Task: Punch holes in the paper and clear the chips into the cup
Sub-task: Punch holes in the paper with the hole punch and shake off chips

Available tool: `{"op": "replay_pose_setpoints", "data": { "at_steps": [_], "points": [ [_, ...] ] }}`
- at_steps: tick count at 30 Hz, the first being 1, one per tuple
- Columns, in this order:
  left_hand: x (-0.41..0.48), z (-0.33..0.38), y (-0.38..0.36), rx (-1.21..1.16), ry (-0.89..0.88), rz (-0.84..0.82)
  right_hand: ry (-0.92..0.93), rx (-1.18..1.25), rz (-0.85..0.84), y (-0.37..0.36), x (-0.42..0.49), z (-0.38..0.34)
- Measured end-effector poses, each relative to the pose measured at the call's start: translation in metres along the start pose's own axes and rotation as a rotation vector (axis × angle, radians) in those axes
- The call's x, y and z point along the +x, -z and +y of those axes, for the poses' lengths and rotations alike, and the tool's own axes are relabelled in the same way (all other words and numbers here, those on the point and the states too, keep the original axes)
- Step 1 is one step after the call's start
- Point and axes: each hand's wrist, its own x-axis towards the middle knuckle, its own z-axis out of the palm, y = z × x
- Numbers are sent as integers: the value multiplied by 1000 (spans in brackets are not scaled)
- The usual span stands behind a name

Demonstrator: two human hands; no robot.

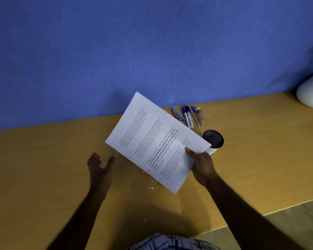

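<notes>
Your right hand [202, 165] pinches the paper [152, 139] at its near short edge, thumb on top; the other fingers are hidden beneath the sheet. From that pinch the paper's long axis runs away and to the left, and the sheet is tilted up off the bench [43, 168]. Your left hand [99, 165] holds nothing, its fingers [112, 158] spread loosely, the tips just beside the paper's left edge.

The chips [151, 181] lie scattered on the bench between your two sets of fingers, just under the sheet's near long edge, with one stray closer to you. The cup [214, 139] stands just beyond your right fingers, its near side covered by the paper's corner. Sweeping looks like a job for the free left hand, and it would have to push the chips rightward.

Two dark dots near the paper's long edge may be holes, but they are too small to tell. No punch shows. Pens [188, 116] lie beyond the cup.
</notes>
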Motion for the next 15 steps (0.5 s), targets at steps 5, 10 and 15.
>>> {"op": "replay_pose_setpoints", "data": {
  "at_steps": [5,10,15],
  "points": [
    [-43,-10,-28,-188,167,-552,-133,162,46,0,-13,19],
    [-62,1,-51,-281,30,-552,-182,250,26,-1,-22,28],
    [-50,2,-46,-182,-67,-468,-144,177,-12,8,-24,25]
  ]
}}
